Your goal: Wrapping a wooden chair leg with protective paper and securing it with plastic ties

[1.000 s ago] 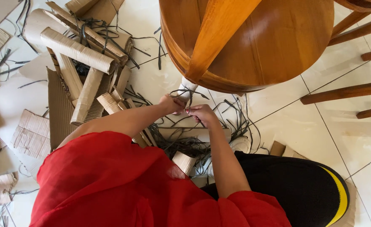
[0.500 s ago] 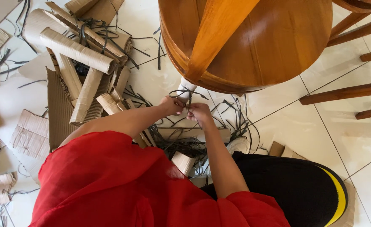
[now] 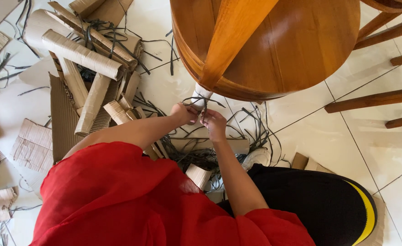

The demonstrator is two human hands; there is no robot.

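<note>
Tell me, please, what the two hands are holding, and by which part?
Both the left hand and the right hand pinch thin dark strips wound about a pale cardboard roll, near its lower end. The exact hold of the fingers cannot be told.

Home floor, white tiles point(image 3: 347, 146), wooden stool point(image 3: 274, 45), scattered cardboard rolls point(image 3: 80, 54)

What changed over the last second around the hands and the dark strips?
The right hand moved up and left, closing in on the left hand at the dark strips around the pale roll. Both hands pinch the strips throughout; nothing was let go. The left hand, the cardboard rolls and the wooden stool stayed where they were.
</note>
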